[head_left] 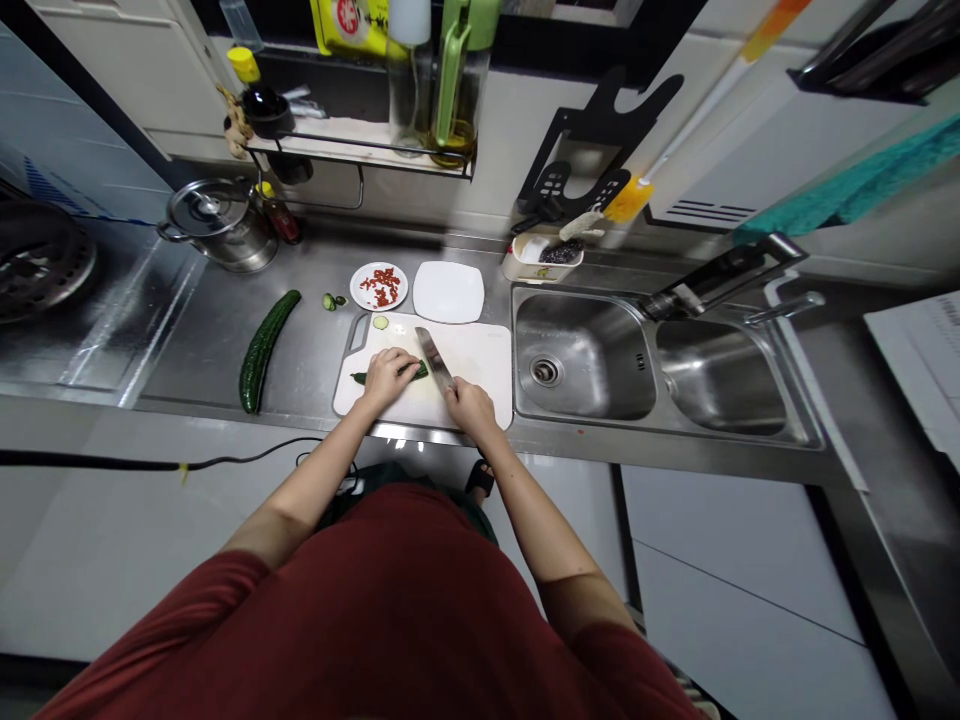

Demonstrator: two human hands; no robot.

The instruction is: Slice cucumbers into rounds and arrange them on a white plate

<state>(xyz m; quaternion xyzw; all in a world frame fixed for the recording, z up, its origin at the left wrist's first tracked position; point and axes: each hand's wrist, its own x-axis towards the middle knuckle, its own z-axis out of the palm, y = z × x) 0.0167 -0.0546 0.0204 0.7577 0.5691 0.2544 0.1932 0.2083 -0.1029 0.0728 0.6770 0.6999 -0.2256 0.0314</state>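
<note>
On the white cutting board (472, 350), my left hand (390, 377) presses its bent fingers on a dark green cucumber piece (421, 371) lying flat. Both ends of the piece show past the hand; its middle is hidden. My right hand (470, 405) is closed round the handle of a kitchen knife (433, 357). The blade points away and to the left, just right of the cucumber piece; whether they touch I cannot tell. A pale cucumber slice (381, 322) lies near the board's far edge. A long whole cucumber (268, 350) rests on the counter to the left.
Behind the board stand a plate of chopped red bits (397, 272) and a white square plate (448, 291). Small cucumber ends (330, 301) lie left of them. A steel pot (217, 225) is at the back left, a double sink (585, 355) on the right.
</note>
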